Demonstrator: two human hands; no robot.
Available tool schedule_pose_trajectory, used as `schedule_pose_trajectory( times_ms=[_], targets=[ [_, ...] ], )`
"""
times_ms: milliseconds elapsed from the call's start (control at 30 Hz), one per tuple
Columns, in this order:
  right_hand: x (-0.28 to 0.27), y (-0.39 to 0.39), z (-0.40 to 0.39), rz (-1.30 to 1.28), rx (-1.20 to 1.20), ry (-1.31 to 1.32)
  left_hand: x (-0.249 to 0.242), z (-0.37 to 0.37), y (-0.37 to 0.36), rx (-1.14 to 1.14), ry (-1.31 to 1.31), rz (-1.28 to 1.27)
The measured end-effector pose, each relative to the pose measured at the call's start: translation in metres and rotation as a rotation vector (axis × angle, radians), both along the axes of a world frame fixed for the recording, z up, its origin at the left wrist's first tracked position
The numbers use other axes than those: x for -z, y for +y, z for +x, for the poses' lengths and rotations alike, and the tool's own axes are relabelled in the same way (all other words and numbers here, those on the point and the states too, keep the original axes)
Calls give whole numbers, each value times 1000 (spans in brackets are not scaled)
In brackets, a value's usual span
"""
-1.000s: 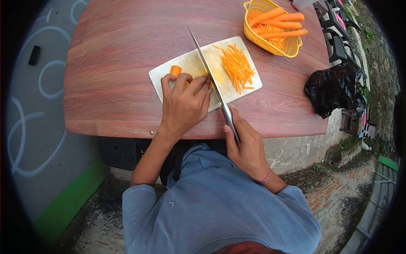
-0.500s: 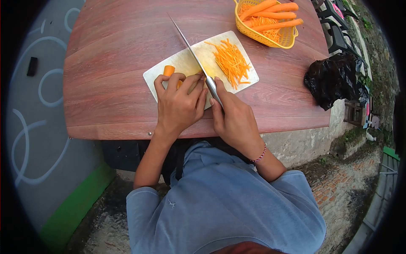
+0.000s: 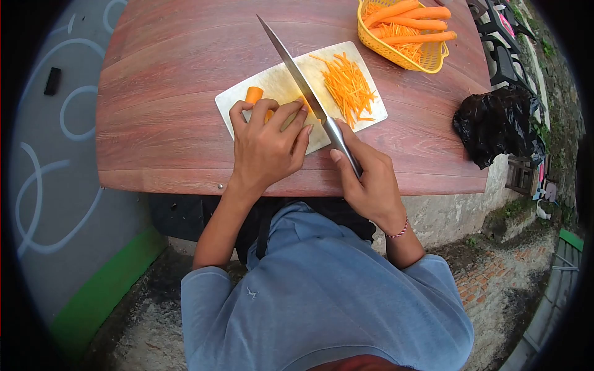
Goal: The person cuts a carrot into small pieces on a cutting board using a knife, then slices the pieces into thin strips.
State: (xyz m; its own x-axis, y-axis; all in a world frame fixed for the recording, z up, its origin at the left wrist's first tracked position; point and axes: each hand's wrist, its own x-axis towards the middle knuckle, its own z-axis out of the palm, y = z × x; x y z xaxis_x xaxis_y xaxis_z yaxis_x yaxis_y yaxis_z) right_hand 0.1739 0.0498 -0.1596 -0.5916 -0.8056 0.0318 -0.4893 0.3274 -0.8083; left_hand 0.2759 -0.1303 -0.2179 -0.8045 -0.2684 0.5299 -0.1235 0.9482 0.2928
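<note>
My right hand (image 3: 370, 180) grips the silver handle of a long kitchen knife (image 3: 296, 73), its blade slanting up and left across a white cutting board (image 3: 272, 79). On the board's left part, my left hand (image 3: 267, 141) presses down with bent fingers on carrot pieces, mostly hidden under them. A cut carrot chunk (image 3: 253, 94) shows beyond the knuckles, and a bit of orange shows at the fingertips close to the blade. To the right of the knife lies a pile of carrot strips (image 3: 349, 88).
A yellow plastic basket (image 3: 402, 57) with several whole carrots (image 3: 421, 38) and shreds stands at the far right of the wooden table (image 3: 167, 111). A black plastic bag (image 3: 498, 123) hangs by the table's right edge. Dark chairs (image 3: 504, 62) stand beyond.
My right hand has moved right with the knife, away from my left fingertips. My left hand stays on the carrot pieces. The whole view has shifted slightly.
</note>
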Motion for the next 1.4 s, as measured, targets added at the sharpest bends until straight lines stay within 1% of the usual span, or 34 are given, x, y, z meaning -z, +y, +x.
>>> schedule_pose_trajectory(
  times_ms=[133, 333, 400, 633, 833, 900, 1033, 1100, 1233, 1367, 1400],
  targets=[
    [6, 2, 3, -40, -20, 49, -1, 0, 0, 2, -7, -5],
    [2, 7, 4, 18, -17, 34, -1, 0, -1, 1, -1, -9],
    [7, 9, 4, -46, -27, 89, -1, 0, -1, 1, -2, -6],
    [1, 8, 4, 29, -15, 25, -1, 0, 0, -9, -8, 4],
    [4, 10, 6, 4, -33, 113, -1, -1, -1, -5, -1, -3],
    [3, 10, 9, 78, -45, 190, -1, -1, -1, -5, -5, -3],
    [7, 0, 21, 117, -11, 266, -2, -1, -2, 2, -11, 3],
    [6, -12, 20, 177, -23, 322, -2, -1, -1, 19, -26, 0],
    [9, -32, 7, 177, -25, 279, -3, -1, -1, 5, -26, 3],
    [14, -17, 3, 79, -50, 285, -3, -1, 0, -11, -23, -14],
    [9, -8, 2, 64, -47, 221, -2, -2, 0, -11, -26, -15]
  ],
)
